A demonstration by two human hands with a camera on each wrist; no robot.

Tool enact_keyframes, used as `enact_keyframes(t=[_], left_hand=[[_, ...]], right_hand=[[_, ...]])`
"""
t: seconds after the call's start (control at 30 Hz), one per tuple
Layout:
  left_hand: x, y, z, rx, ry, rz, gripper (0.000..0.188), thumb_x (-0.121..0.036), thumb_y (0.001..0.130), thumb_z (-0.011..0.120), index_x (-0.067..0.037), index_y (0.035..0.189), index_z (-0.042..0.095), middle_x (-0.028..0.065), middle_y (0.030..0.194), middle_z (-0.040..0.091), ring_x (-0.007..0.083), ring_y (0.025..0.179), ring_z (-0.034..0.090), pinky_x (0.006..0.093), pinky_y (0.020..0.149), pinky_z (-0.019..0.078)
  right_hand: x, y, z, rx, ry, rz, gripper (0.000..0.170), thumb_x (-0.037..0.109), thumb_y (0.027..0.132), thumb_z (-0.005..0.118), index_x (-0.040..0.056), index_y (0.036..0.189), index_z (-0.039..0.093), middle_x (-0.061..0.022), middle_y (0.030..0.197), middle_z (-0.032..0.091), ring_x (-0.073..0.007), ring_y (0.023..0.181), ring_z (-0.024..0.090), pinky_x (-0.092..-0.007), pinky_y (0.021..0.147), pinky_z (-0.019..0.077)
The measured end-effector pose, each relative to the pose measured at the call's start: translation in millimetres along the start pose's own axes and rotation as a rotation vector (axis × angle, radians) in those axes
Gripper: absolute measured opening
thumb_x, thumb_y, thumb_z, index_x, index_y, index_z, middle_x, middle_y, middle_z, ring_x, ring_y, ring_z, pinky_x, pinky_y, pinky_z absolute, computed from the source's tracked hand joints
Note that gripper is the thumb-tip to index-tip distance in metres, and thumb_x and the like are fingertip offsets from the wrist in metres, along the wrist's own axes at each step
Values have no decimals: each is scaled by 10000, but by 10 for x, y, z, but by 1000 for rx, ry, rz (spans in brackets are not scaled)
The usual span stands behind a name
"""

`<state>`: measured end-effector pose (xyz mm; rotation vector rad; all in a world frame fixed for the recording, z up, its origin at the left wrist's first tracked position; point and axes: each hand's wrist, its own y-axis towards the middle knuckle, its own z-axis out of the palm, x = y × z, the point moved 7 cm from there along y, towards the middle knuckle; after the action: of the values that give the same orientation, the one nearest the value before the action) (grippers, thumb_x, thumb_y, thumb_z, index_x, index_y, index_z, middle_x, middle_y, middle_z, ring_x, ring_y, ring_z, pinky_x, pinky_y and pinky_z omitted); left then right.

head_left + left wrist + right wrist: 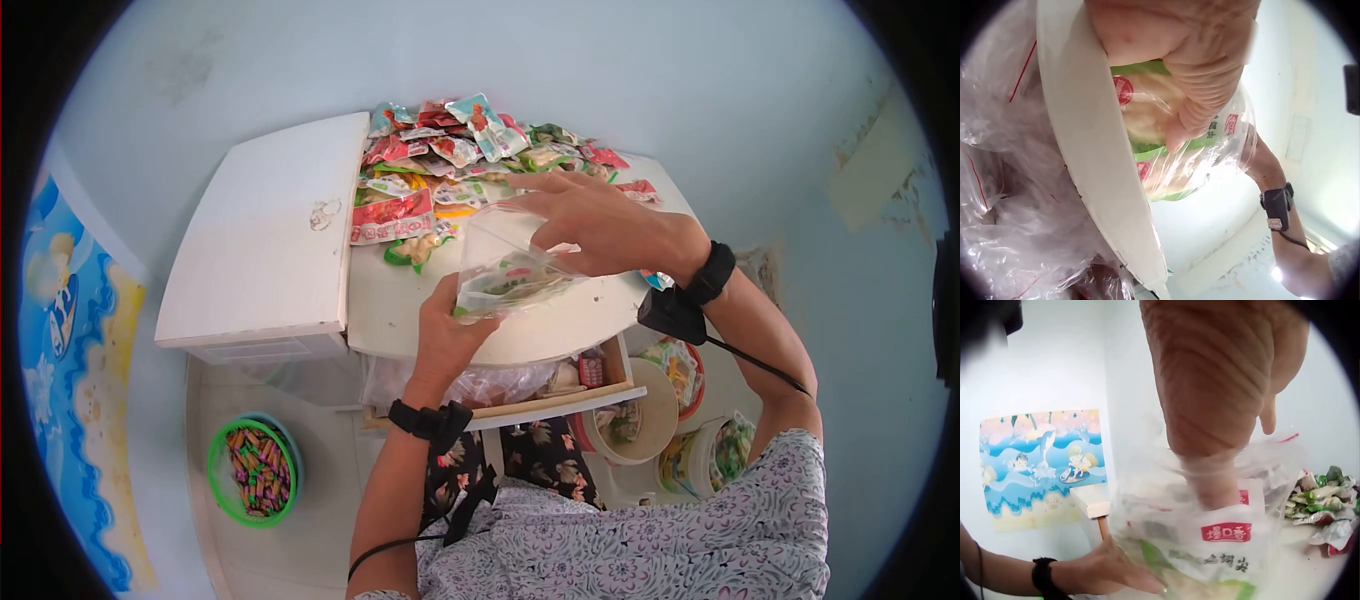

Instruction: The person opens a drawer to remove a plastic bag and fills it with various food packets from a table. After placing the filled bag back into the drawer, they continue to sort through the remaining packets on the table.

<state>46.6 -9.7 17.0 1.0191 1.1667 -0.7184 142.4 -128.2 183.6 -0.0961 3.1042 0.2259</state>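
Clear bag (487, 240) is over the near part of the white tabletop (400, 300), mouth upward, green-and-white packets (1229, 565) inside

Left hand (445, 325) grips it low on the left side, digits curled round the film and a packet behind it; the left wrist view shows a digit pressed onto the plastic

Right hand (605, 220) is at the mouth from the right. Fingers look extended and spread, at least one dips inside. That one is blurred, so can't tell if it touches a packet

Around it: loose packet pile (490, 135) on the far side, red packet (393, 217) left of the bag, open drawer (520, 408) on the near side with clear plastic (1010, 206) in it

How I'd handle it: left keeps a firm hold low down, supporting the packets from below so the weight doesn't drag on thin film. Right works with spread fingers, holding the mouth wide and the film off the contents. Go in straight, knuckles clear of the rim with the red line (1291, 437)

Risks, my read: slick film folds inward and snags fingers, packets jam crosswise, or a hard squeeze crumples them. Light pressure, keep them flat and parallel, rim unwrinkled
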Motion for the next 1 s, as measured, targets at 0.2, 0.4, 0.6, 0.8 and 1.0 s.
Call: enact_keyframes(t=[0.2, 0.4, 0.6, 0.8, 1.0], left_hand=[[-62, -7, -15, -28, 18, 27, 521, -21, 805, 822, 40, 1295, 656, 138, 1158, 757, 173, 1040, 708, 334, 943, 556], [-52, 7, 38, 34, -56, 41, 562, -42, 808, 826, 36, 1336, 649, 129, 1181, 753, 153, 1053, 695, 329, 945, 555], [-92, -3, -18, 24, 27, 15, 481, -61, 800, 863, 29, 1235, 679, 106, 1131, 765, 156, 1029, 707, 323, 948, 558], [-99, -10, -7, 30, 78, 70, 475, -64, 795, 852, 32, 1226, 678, 111, 1143, 759, 168, 1050, 704, 337, 962, 552], [-145, -15, 5, -14, 2, 127, 558, -61, 787, 786, 14, 1323, 650, 144, 1161, 759, 210, 1095, 715, 356, 998, 537]], right_hand=[[-111, -58, -23, -34, 198, 33, 194, 174, 920, 677, 63, 779, 750, -136, 1407, 651, -360, 1457, 457, -475, 1100, 461], [-118, -7, 179, 107, 4, 55, 205, 168, 881, 657, 42, 729, 714, -115, 1094, 703, -349, 1176, 606, -465, 892, 534], [-138, 35, 223, 332, -323, -10, 155, 140, 816, 649, 35, 732, 726, -94, 878, 666, -301, 956, 627, -446, 757, 513], [-125, 66, 429, 115, -232, -42, 151, 141, 830, 655, 19, 792, 736, -117, 981, 696, -309, 1106, 633, -453, 861, 513], [-129, 20, 243, 221, 97, 137, 180, 138, 889, 661, -5, 847, 763, -144, 1224, 712, -345, 1328, 571, -492, 1054, 469]])
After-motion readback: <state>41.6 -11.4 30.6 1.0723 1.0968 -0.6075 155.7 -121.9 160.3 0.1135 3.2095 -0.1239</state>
